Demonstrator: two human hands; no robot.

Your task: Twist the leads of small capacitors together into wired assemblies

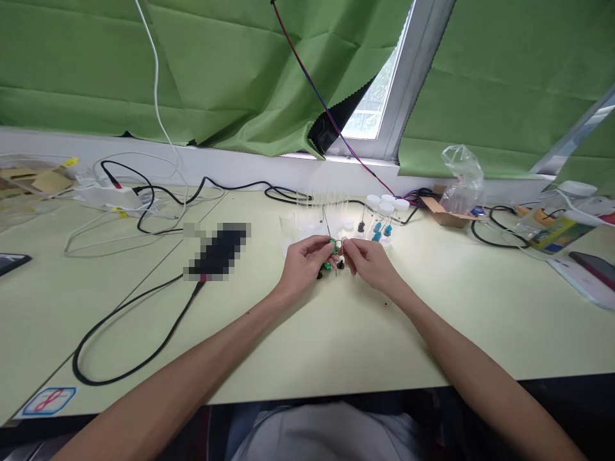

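My left hand [307, 259] is closed in a pinch on a small shiny green piece [334, 246], from which a thin metal wire [327, 221] sticks up. Close beside it, my right hand [368, 259] has its thumb and fingers pressed together on a thin wire near the green piece. Just below the fingertips is a small black piece [341, 264]; whether it hangs from that wire I cannot tell. Another green piece [327, 266] and a dark piece [319, 275] show under my left fingers. Both hands are above the table, partly hiding these parts.
White-capped clear vials [385, 210] holding blue and black pieces stand behind my right hand. A clear rack of thin tubes [321, 208] is behind both hands. Left lies a pixelated dark device [218, 251] with a black cable [77, 358]. An open cardboard box [444, 214] and phones [589, 272] are at right.
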